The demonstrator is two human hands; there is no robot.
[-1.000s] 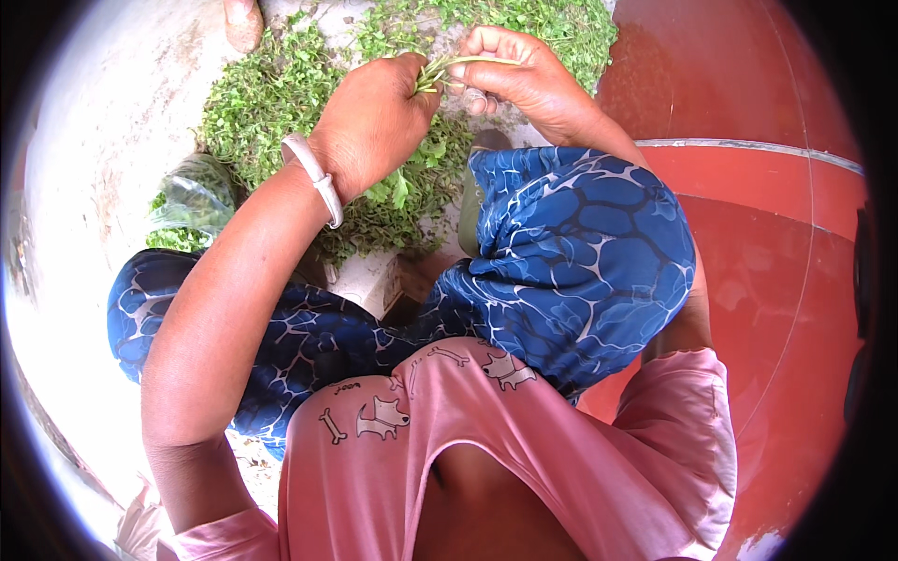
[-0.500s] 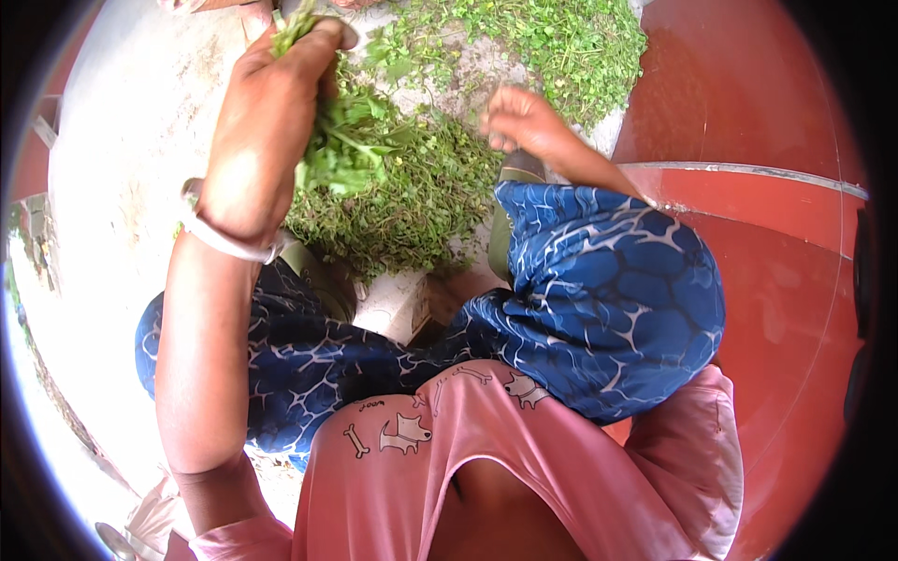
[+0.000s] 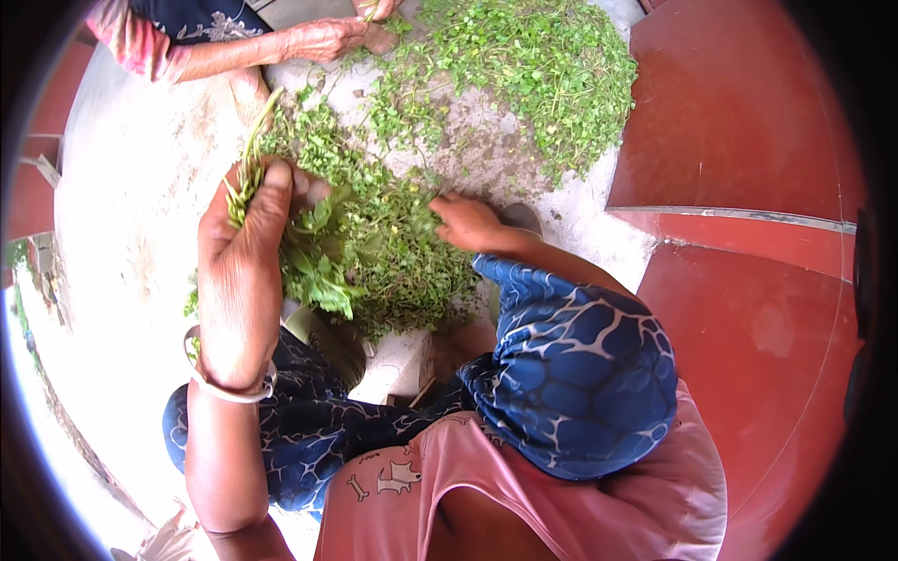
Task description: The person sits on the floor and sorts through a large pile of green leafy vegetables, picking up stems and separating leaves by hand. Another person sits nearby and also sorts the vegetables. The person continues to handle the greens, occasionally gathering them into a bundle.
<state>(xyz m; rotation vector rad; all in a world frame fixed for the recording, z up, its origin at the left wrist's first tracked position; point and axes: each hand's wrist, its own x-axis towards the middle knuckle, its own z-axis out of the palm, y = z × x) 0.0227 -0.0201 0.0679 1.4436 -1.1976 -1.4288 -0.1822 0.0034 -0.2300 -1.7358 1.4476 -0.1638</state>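
Note:
My left hand [image 3: 248,224] is closed round a bunch of leafy greens [image 3: 318,271]. Pale green stems stick up past the thumb, and the leaves hang on the side toward the pile. Between my feet on the floor lies a loose pile of greens [image 3: 402,252], partly wilted, with bits of stem in it. At the right edge of that pile is my right hand [image 3: 463,222], its fingers bent together against the greens. What those fingertips pinch, if anything, is too small to name.
A larger heap of greens [image 3: 552,84] spreads at the far right, with brown soil [image 3: 486,150] beside it. Across from me another person's hand [image 3: 327,39] handles greens. Red panels [image 3: 739,112] stand on the right. Pale concrete floor [image 3: 131,234] lies on the left.
My left hand has come nearer with the bunch. My right hand has gone from raised above the pile down to its right edge. The co-worker's arm has come into view.

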